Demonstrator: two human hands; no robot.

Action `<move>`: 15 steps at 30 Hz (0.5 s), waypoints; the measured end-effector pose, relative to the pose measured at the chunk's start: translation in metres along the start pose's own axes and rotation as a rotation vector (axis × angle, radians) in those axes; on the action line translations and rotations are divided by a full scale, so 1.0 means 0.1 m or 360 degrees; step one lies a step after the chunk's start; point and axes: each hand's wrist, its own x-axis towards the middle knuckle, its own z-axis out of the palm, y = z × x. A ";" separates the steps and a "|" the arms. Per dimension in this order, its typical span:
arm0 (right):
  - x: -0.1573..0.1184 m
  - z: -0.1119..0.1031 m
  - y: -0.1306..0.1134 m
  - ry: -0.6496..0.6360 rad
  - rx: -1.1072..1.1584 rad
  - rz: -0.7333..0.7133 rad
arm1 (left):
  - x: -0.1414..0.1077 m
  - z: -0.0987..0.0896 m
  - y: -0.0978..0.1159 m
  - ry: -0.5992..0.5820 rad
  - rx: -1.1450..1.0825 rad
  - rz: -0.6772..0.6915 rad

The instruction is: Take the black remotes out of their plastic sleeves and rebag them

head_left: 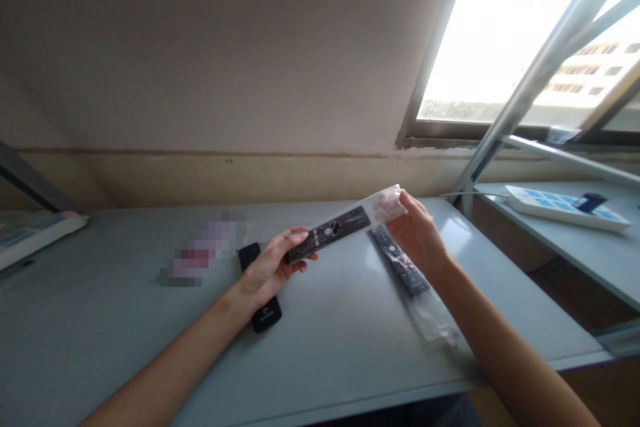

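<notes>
— head view first: we hold a black remote in a clear plastic sleeve up over the grey table, level with our chest. our left hand pinches its near end, thumb on top and fingers curled beneath. our right hand grips the far end, where the sleeve's empty tail sticks out past the remote.

— and the room around it?

— the table's front edge runs close below our forearms, and its right corner falls off toward a gap before the side shelf. the middle of the table between our arms is bare. a wall closes the far side, and a slanted metal bar crosses the window at right.

— what sits in what?

— a second bagged remote lies flat just under our right wrist, its sleeve trailing toward the table's edge. a bare black remote lies partly under our left hand. on the shelf rests a white power strip with something dark plugged in. at far left we see a flat white box, and a blurred patch lies beside the bare remote; we cannot tell what it is.
</notes>
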 end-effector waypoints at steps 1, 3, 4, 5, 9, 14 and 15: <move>0.00 0.00 -0.01 0.0033 -0.0010 0.0011 | 0.00 -0.01 0.00 0.0004 0.0005 0.0007; 0.02 0.00 -0.03 0.0097 -0.0011 0.0014 | 0.02 -0.02 0.01 0.0006 0.0022 0.0021; 0.02 0.00 -0.04 0.0126 0.0001 0.0010 | 0.02 -0.02 0.01 0.0019 0.0028 0.0036; 0.03 0.00 -0.04 0.0148 0.0022 0.0009 | 0.03 -0.03 0.02 0.0041 0.0029 0.0060; 0.04 0.02 0.00 0.0082 0.0148 0.0167 | 0.05 -0.04 0.05 0.0128 0.0031 0.0173; 0.02 -0.01 0.18 -0.0116 0.0100 0.0485 | 0.04 -0.05 0.08 0.0022 0.0126 0.0201; 0.02 -0.02 0.22 -0.0105 0.0078 0.0491 | 0.04 -0.05 0.08 -0.0009 0.0162 0.0214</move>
